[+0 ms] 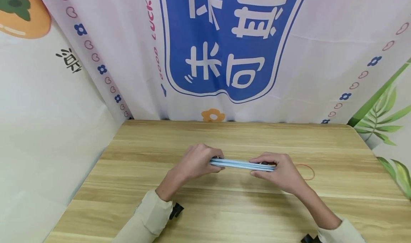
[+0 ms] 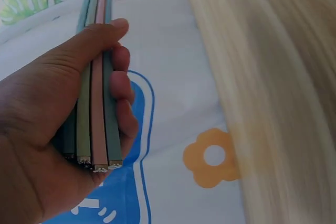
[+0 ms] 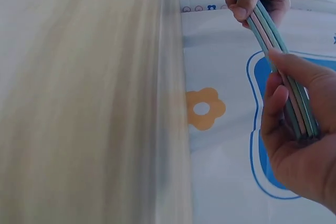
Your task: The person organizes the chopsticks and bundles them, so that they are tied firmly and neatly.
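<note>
a cream left sleeve and a matching right sleeve

the left sleeve is plain, pale cloth, creased and a little bunched toward its cuff; the right one shows only as a short piece at the lower edge of the head view. a small, angular black fitting juts out beside the left cuff, and a second black fitting sits by the right cuff, partly cut off. the left hand and right hand are bare.
</note>
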Motion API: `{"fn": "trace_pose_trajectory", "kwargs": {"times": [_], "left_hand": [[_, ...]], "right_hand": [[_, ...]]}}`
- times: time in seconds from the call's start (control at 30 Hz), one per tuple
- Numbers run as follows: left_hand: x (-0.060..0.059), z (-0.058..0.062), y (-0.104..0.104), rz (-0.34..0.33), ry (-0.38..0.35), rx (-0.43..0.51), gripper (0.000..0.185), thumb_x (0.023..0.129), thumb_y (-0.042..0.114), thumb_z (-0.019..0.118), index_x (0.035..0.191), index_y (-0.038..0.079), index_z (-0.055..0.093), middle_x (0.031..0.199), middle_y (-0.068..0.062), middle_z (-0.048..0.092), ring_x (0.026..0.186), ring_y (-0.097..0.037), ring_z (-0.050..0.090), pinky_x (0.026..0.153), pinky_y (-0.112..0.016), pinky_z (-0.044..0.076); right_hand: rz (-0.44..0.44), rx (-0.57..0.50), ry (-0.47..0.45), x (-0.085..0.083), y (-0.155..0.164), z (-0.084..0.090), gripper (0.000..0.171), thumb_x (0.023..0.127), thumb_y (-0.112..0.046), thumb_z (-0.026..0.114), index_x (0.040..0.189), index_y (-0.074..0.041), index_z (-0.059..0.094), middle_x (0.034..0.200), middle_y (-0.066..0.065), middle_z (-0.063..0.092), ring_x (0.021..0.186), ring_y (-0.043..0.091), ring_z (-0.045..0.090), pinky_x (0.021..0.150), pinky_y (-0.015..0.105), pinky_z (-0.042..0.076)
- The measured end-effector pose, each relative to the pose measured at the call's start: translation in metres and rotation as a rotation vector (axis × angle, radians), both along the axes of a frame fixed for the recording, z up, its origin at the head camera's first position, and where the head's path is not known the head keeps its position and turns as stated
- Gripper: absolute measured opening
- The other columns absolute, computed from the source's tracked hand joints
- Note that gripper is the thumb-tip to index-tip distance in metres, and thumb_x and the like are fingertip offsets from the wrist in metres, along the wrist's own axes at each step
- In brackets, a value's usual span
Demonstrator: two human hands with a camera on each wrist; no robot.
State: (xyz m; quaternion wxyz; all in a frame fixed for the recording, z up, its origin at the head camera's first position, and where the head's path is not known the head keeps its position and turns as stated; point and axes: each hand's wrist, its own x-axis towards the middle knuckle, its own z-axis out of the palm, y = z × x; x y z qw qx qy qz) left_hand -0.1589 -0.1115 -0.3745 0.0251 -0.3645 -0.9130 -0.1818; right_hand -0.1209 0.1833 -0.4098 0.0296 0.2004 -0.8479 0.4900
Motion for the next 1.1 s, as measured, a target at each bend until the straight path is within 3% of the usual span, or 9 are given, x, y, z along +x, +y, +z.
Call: {"fn": "trace_pose_trajectory", "kwargs": {"times": [0.17,0.3,0.4,0.5,0.7,0.8,0.87,1.03,1.1], "left_hand": [[0.000,-0.003,-0.003,-0.007,0.020,0.044,0.010,0.090,0.021,0.088,0.097,0.017,0.081,0.084,0.008,0.078,0.061,-0.001,0.052,0.058,-0.016,0.043],[0.001,-0.003,-0.002,-0.004,0.028,0.070,0.012,0.089,0.021,0.089,0.097,0.016,0.082,0.085,0.006,0.079,0.061,-0.001,0.053,0.057,-0.016,0.042],[0.002,-0.004,0.000,-0.002,0.041,0.080,0.014,0.087,0.021,0.091,0.096,0.016,0.082,0.086,0.006,0.080,0.060,-0.002,0.053,0.056,-0.015,0.040],[0.005,-0.004,0.005,-0.003,0.049,0.092,0.015,0.086,0.022,0.092,0.096,0.016,0.082,0.088,0.005,0.081,0.062,-0.002,0.055,0.057,-0.015,0.042],[0.007,-0.005,0.010,0.014,0.024,0.113,0.015,0.088,0.024,0.090,0.097,0.016,0.082,0.086,0.006,0.080,0.063,-0.001,0.057,0.060,-0.017,0.047],[0.007,-0.005,0.010,0.062,0.017,0.123,0.016,0.089,0.027,0.090,0.096,0.016,0.082,0.083,0.007,0.079,0.061,0.000,0.055,0.059,-0.017,0.046],[0.007,-0.004,0.009,0.077,0.018,0.123,0.017,0.089,0.029,0.090,0.096,0.016,0.082,0.081,0.008,0.078,0.059,0.001,0.054,0.058,-0.017,0.045],[0.008,-0.002,0.010,0.002,0.021,0.090,0.023,0.086,0.035,0.093,0.096,0.017,0.081,0.081,0.009,0.078,0.060,0.003,0.053,0.058,-0.016,0.045],[0.009,-0.002,0.011,-0.032,0.006,0.078,0.024,0.086,0.035,0.092,0.096,0.017,0.081,0.083,0.008,0.078,0.061,0.003,0.054,0.058,-0.015,0.045]], "right_hand": [[0.005,-0.069,-0.057,0.005,0.007,-0.004,0.029,0.090,-0.017,0.089,0.118,-0.015,0.081,0.112,0.008,0.080,0.081,0.006,0.070,0.066,0.027,0.060],[0.012,-0.141,-0.041,0.007,0.007,-0.009,0.043,0.091,-0.009,0.086,0.131,-0.011,0.073,0.118,0.011,0.076,0.093,0.008,0.072,0.077,0.024,0.061],[0.002,-0.192,-0.015,0.008,0.004,-0.012,0.054,0.091,-0.005,0.084,0.141,-0.010,0.066,0.124,0.002,0.073,0.108,0.009,0.071,0.088,0.023,0.060],[-0.040,-0.225,0.011,0.011,0.001,-0.012,0.060,0.091,-0.003,0.082,0.147,-0.011,0.060,0.127,-0.007,0.071,0.117,0.005,0.068,0.089,0.024,0.059],[-0.141,-0.272,0.094,0.011,-0.004,-0.012,0.055,0.093,0.000,0.079,0.145,-0.008,0.062,0.130,-0.018,0.071,0.121,0.000,0.067,0.084,0.018,0.057],[-0.142,-0.353,0.113,0.008,-0.005,-0.013,0.055,0.092,0.008,0.076,0.144,0.002,0.060,0.131,-0.013,0.070,0.123,0.005,0.067,0.095,0.017,0.055],[-0.164,-0.361,0.132,0.008,-0.004,-0.013,0.054,0.092,0.009,0.076,0.144,0.004,0.060,0.132,-0.012,0.070,0.122,0.004,0.067,0.095,0.016,0.054],[-0.188,-0.379,0.148,0.006,-0.003,-0.014,0.050,0.094,0.008,0.074,0.142,0.005,0.060,0.134,-0.002,0.070,0.120,0.003,0.068,0.093,0.016,0.056],[-0.150,-0.418,0.145,0.006,-0.003,-0.014,0.047,0.095,0.011,0.071,0.141,0.007,0.060,0.135,0.003,0.069,0.121,0.007,0.068,0.096,0.018,0.057]]}}
